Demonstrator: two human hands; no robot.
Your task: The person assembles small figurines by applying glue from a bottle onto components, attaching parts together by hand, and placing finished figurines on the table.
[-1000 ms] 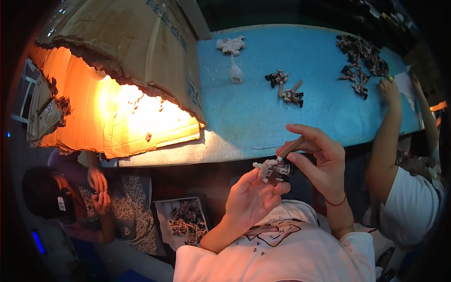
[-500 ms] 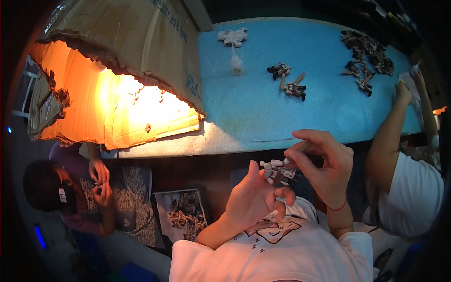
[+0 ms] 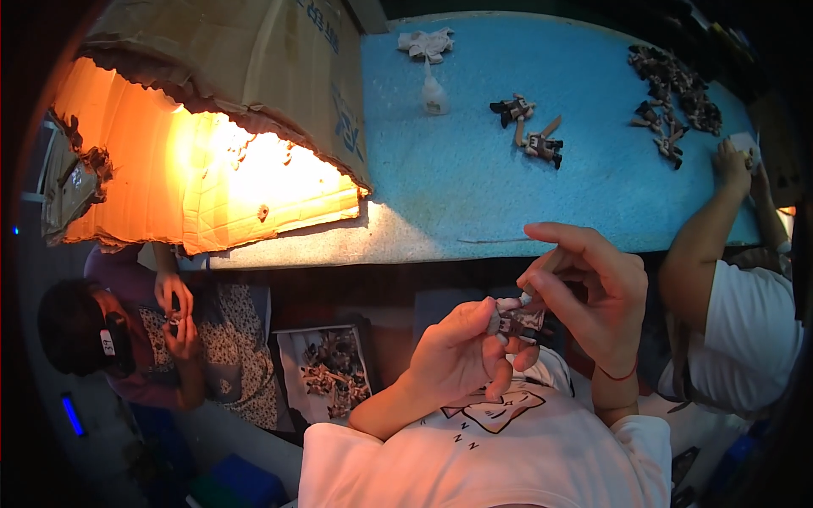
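My left hand [image 3: 449,356] holds a small toy figure [image 3: 520,323], brown and white with dark feet. The thumb presses on the figure's pale end, and the other fingers curl beneath it. Above the figure, my right hand [image 3: 603,296] is closed in a pinch, its fingertips touching the figure's upper side by a small pale part. What sits inside that pinch is mostly hidden by the fingers. On the blue table lie two similar toy figures [image 3: 540,147], one with long tan arms spread out.
A torn cardboard box [image 3: 229,51], brightly lit inside, covers the table's left. Beyond stand a white squeeze bottle [image 3: 434,96] and a crumpled white cloth [image 3: 426,44]. Far right lies a figure pile [image 3: 677,89]. A parts tray [image 3: 292,372] sits lower left. Co-workers flank me.
My left thumb has come down onto the figure, which now sits turned and lower against my palm. My right fingertips remain close to it. The view has shifted slightly.
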